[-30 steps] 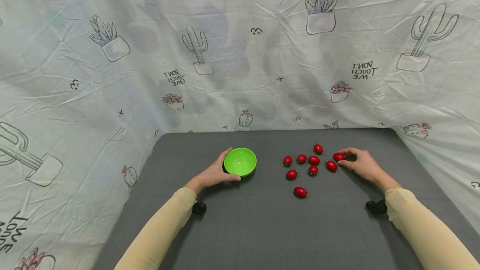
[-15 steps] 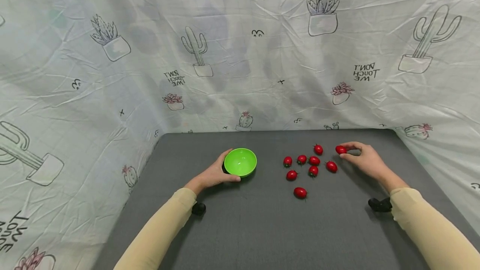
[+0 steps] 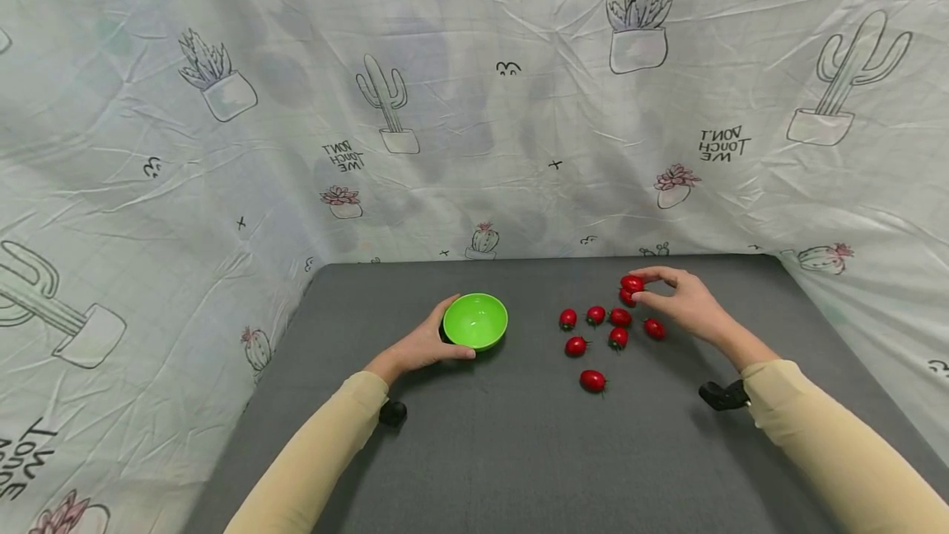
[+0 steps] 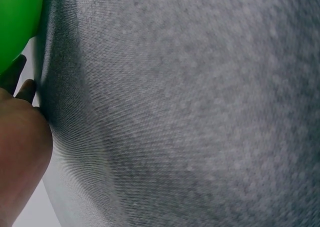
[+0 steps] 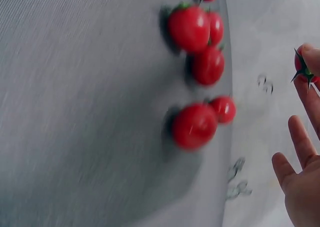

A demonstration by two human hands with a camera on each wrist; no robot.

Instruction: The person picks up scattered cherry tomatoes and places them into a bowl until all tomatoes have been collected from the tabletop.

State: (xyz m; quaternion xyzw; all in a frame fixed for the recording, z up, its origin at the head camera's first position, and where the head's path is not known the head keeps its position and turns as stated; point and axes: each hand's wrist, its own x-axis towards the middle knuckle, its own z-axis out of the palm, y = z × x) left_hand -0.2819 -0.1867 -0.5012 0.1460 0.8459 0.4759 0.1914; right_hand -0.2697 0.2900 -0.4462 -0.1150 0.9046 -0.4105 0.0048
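Observation:
My left hand [image 3: 426,343] holds the bright green bowl [image 3: 475,321] from its left side, thumb in front and fingers behind; nothing lies inside the bowl. In the left wrist view, part of the bowl [image 4: 17,22] and the hand [image 4: 22,137] show at the left edge. Thumb and fingertips of my right hand [image 3: 685,303] pinch a red cherry tomato [image 3: 632,283] above the table, overlapping another tomato [image 3: 627,297] behind it. In the right wrist view, the held tomato [image 5: 300,62] shows its green stem end, and the other fingers are spread.
Several more cherry tomatoes [image 3: 619,317] lie loosely grouped right of the bowl, with one [image 3: 592,381] nearer the front. The dark grey table [image 3: 489,452] meets a white cactus-print cloth [image 3: 445,188] at the back. Black wrist devices [image 3: 722,395] sit under the sleeves.
My right hand has lifted the cherry tomato off the table and carried it leftward, over the rearmost tomato. The left hand and bowl have stayed put.

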